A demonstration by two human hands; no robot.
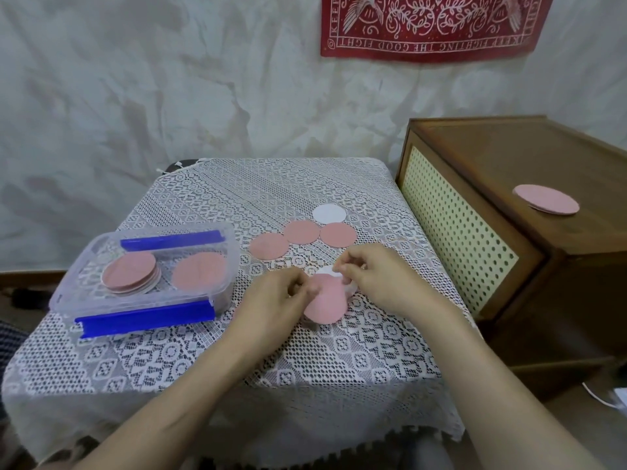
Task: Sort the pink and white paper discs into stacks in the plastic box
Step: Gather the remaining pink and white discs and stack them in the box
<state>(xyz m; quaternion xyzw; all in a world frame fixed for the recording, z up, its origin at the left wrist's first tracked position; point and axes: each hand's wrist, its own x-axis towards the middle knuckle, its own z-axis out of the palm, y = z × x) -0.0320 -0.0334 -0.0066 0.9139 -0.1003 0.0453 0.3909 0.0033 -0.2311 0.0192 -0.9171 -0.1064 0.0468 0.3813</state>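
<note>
On lace cloth (pixel 210 361), round pink disc (pixel 325 301), flat, pinched by both hands

Only slivers of a white disc (pixel 324 269) show past the pink disc (pixel 325 307) and the curled fingers (pixel 344 262) covering it. The top edge cuts off the red wall hanging (pixel 431 25).

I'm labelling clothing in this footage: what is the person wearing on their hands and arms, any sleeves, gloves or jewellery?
The left hand and right hand are bare, with no gloves. The left forearm and right forearm are uncovered down to the frame edge, with no sleeve, watch or bracelet in view. The fingers are too blurred to tell whether there are rings.
</note>
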